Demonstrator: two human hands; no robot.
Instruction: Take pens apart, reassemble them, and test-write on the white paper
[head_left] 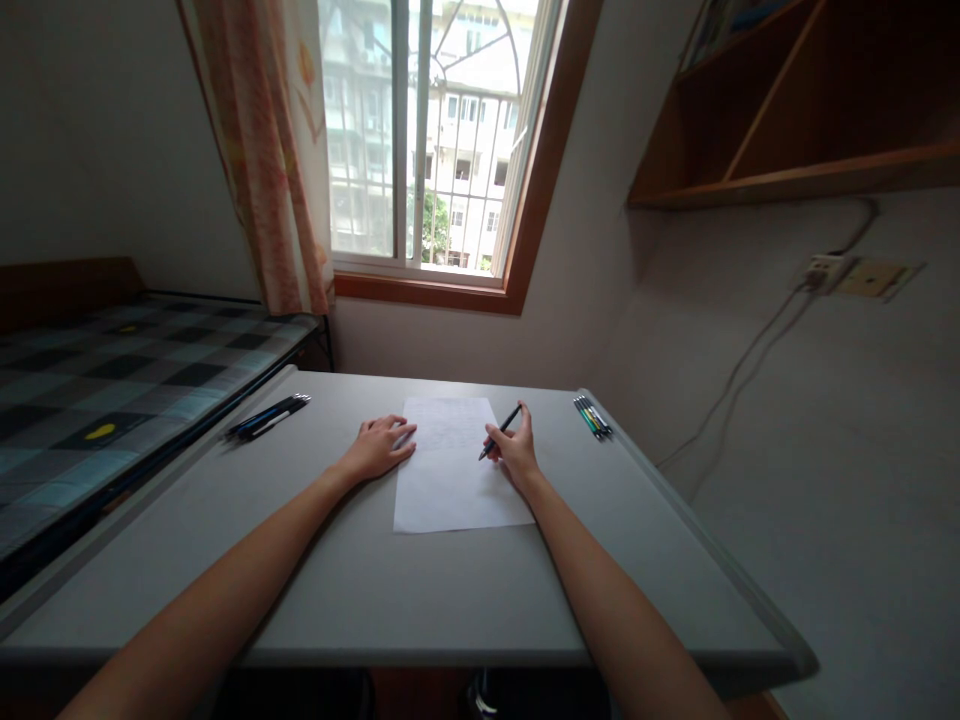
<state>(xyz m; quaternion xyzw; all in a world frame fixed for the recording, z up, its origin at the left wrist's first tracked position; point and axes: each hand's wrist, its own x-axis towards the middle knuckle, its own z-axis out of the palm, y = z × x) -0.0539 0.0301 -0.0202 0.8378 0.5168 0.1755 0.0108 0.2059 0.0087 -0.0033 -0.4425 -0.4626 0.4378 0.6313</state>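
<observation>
White paper (457,495) seemed best steadied by the left hand (379,447), spread over its edge grasping nothing, while the right hand (519,450) pinched a black pen (510,418).

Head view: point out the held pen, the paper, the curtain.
Held pen (508,420): head view, on the upper barrel.
Paper (454,475): head view, near the sheet's middle.
Curtain (266,150): head view, mid-height on the cloth.

One camera here, on the person's head, looks forward and down over the near table (450,592), toward the window (415,140).
</observation>
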